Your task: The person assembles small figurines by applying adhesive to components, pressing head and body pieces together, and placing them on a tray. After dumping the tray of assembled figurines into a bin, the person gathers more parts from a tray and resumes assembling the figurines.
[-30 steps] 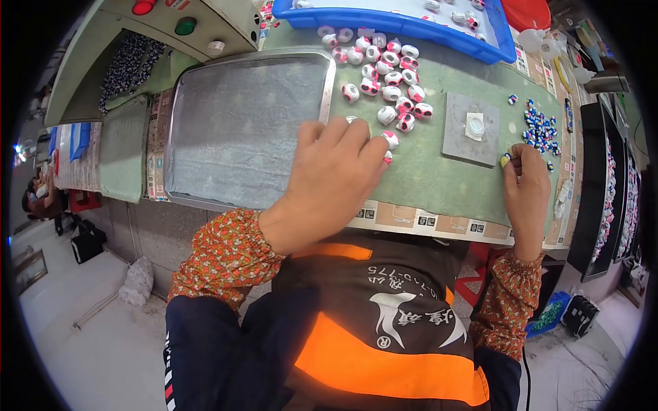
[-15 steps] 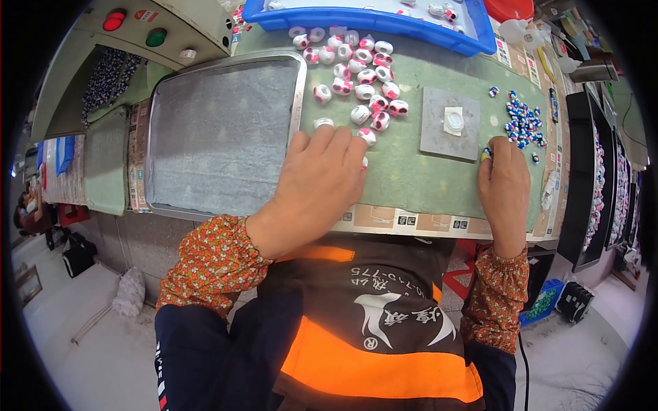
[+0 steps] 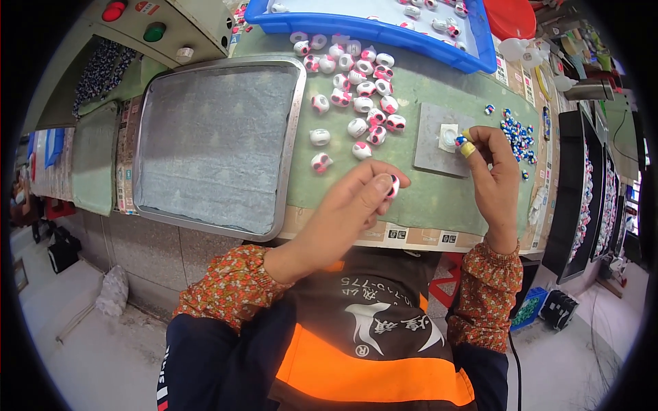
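Note:
My left hand (image 3: 356,198) is closed, with a small white, pink and black figure head (image 3: 393,186) pinched between thumb and fingers. Several similar white-and-pink heads (image 3: 357,127) lie loosely on the green mat just beyond it. At the right, my right hand (image 3: 495,168) pinches a tiny blue-and-white piece (image 3: 460,141) between fingertips wrapped in yellow. Those fingertips hover beside a grey square plate (image 3: 439,161), on which a white pad bears a round, clear blob or dish (image 3: 448,137). More tiny blue-and-white pieces (image 3: 517,137) are heaped beyond my right hand.
A metal-rimmed tray (image 3: 212,144) with a grey cloth lining lies at the left. Along the far side stands a blue bin (image 3: 370,24) holding more heads. A machine housing (image 3: 171,27) with red and green buttons is at the far left; black trays (image 3: 582,185) stand at the right.
My left hand has come away from the scattered heads, nearer and to the right, with one in its fingers. My right hand has moved left from the small heap, carrying a tiny piece.

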### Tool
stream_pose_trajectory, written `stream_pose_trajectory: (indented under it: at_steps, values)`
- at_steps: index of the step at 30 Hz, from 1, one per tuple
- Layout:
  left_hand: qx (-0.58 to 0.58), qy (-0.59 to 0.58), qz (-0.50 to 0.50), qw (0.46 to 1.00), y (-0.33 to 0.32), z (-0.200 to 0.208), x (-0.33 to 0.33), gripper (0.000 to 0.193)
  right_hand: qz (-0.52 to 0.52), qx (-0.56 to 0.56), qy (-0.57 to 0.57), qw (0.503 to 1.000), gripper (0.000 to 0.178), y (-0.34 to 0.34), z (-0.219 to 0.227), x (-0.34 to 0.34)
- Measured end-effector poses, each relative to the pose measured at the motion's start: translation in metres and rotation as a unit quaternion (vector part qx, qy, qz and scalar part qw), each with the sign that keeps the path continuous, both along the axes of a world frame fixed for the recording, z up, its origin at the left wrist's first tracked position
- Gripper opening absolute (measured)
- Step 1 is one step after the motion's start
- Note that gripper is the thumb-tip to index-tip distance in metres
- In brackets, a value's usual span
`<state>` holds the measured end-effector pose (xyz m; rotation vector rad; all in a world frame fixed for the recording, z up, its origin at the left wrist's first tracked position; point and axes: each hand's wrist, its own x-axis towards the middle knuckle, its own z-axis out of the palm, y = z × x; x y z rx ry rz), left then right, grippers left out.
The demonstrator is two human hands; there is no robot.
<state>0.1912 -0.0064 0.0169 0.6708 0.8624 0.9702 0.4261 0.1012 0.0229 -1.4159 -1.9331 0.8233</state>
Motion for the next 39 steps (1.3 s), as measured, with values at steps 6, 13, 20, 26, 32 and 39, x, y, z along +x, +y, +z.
stream_pose_trajectory:
  at_steps: [6, 13, 20, 26, 32, 39]
  values:
    - [-0.043, -0.072, -0.011, 0.996, -0.001, -0.012, 0.013, 0.029, 0.046, 0.114, -0.114, 0.986, 0.017, 0.004, -0.005, -0.012]
    - [-0.066, -0.084, 0.005, 0.994, 0.001, -0.017, 0.018, 0.033, 0.078, 0.121, -0.188, 0.972, 0.018, 0.006, 0.003, -0.014]
    - [-0.069, -0.116, 0.046, 0.990, 0.005, -0.026, 0.023, 0.041, 0.048, 0.105, -0.138, 0.984, 0.015, 0.003, 0.001, -0.013]
    - [-0.076, -0.160, 0.071, 0.982, 0.005, -0.029, 0.028, 0.040, 0.015, -0.037, 0.050, 0.998, 0.013, -0.023, 0.011, -0.021]
    - [-0.053, -0.140, 0.092, 0.985, 0.002, -0.031, 0.031, 0.037, 0.050, -0.113, 0.194, 0.973, 0.012, -0.061, 0.007, -0.042]
    - [-0.005, -0.084, 0.113, 0.990, -0.005, -0.032, 0.039, 0.031, 0.057, -0.073, 0.159, 0.983, 0.011, -0.072, 0.000, -0.049]
